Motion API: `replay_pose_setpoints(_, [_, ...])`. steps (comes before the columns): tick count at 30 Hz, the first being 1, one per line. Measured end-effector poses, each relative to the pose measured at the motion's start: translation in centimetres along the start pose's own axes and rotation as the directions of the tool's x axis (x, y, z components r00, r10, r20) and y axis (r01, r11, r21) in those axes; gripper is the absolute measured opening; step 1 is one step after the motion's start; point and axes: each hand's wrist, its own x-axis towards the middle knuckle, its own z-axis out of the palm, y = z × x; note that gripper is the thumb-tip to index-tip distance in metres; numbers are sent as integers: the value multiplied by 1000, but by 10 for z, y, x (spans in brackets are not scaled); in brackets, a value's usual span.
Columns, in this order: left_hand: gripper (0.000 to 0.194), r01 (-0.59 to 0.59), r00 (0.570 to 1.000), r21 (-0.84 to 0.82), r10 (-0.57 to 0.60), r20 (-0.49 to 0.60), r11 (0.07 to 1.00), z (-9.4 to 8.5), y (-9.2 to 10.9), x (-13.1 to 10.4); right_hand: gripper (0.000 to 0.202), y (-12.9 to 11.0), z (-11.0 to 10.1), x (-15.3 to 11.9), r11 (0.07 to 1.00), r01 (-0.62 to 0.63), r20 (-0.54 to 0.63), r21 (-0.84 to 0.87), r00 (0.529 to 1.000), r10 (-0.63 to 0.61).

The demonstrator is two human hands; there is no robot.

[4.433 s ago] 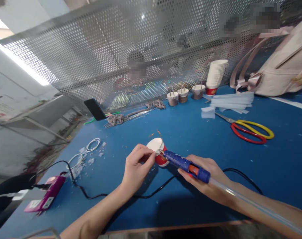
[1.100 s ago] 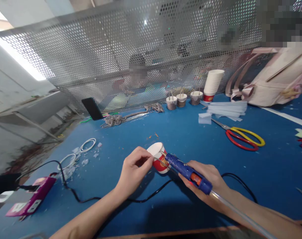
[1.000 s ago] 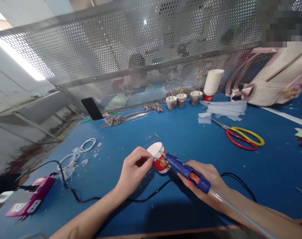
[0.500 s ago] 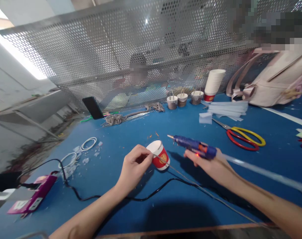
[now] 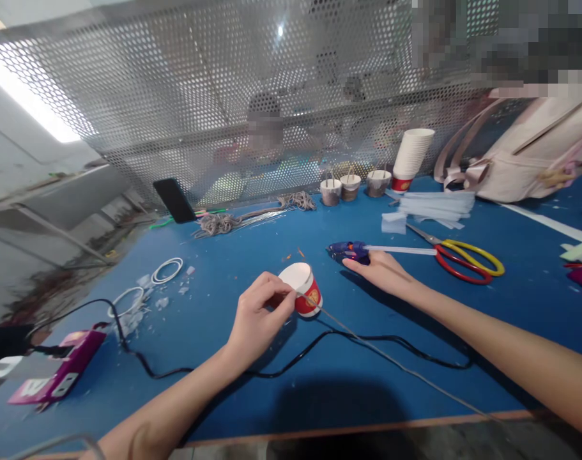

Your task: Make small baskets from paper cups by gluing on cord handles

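My left hand [image 5: 262, 310] pinches the end of a thin grey cord [image 5: 381, 352] against the side of a red and white paper cup [image 5: 308, 300]. The cup is tilted a little, its open top facing up. From there the cord trails right to the table's front edge. To the right of the cup, my right hand [image 5: 379, 271] is closed on a blue glue gun [image 5: 351, 251], low over the table. Its tip points left and a clear glue stick [image 5: 400, 250] sticks out of its back. A black cable [image 5: 291, 367] runs in front of the cup.
Scissors [image 5: 463, 259] with red and yellow handles lie at the right, near pale strips [image 5: 434, 206]. Stacked cups [image 5: 413, 156], wrapped cups [image 5: 350, 188], cord bundles [image 5: 218, 223] and a phone [image 5: 174, 200] line the mesh panel [image 5: 176, 96]. A purple power strip [image 5: 73, 367] is at left.
My right hand has moved away from me and slightly left, lowering the glue gun towards the table and turning it. My left hand still holds the cord at the cup.
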Motion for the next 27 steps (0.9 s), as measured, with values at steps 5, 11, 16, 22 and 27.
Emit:
replay_pose_setpoints(5, [12, -8, 1000, 9, 8, -7, 1000, 0, 2, 0, 29, 4, -23, -33, 984, 23, -141, -177, 989, -49])
replay_pose_setpoints(11, [13, -49, 999, 5, 49, -1, 999, 3, 5, -1, 18, -16, -35, -68, 952, 236, -382, -192, 876, -295])
replay_pose_setpoints(16, [12, -81, 997, 13, 81, -10, 997, 4, 6, -2, 13, -42, -27, -67, 985, 105, -45, 138, 994, -99])
replay_pose_setpoints(22, [11, -122, 992, 48, 123, -12, 991, 5, 2, -4, 13, -73, -3, -69, 747, -83, 289, 659, 946, -150])
replay_pose_setpoints(27, [12, -164, 986, 75, 165, -9, 984, 5, 4, -5, 10, -85, 9, -72, 732, -88, 276, 676, 951, -141])
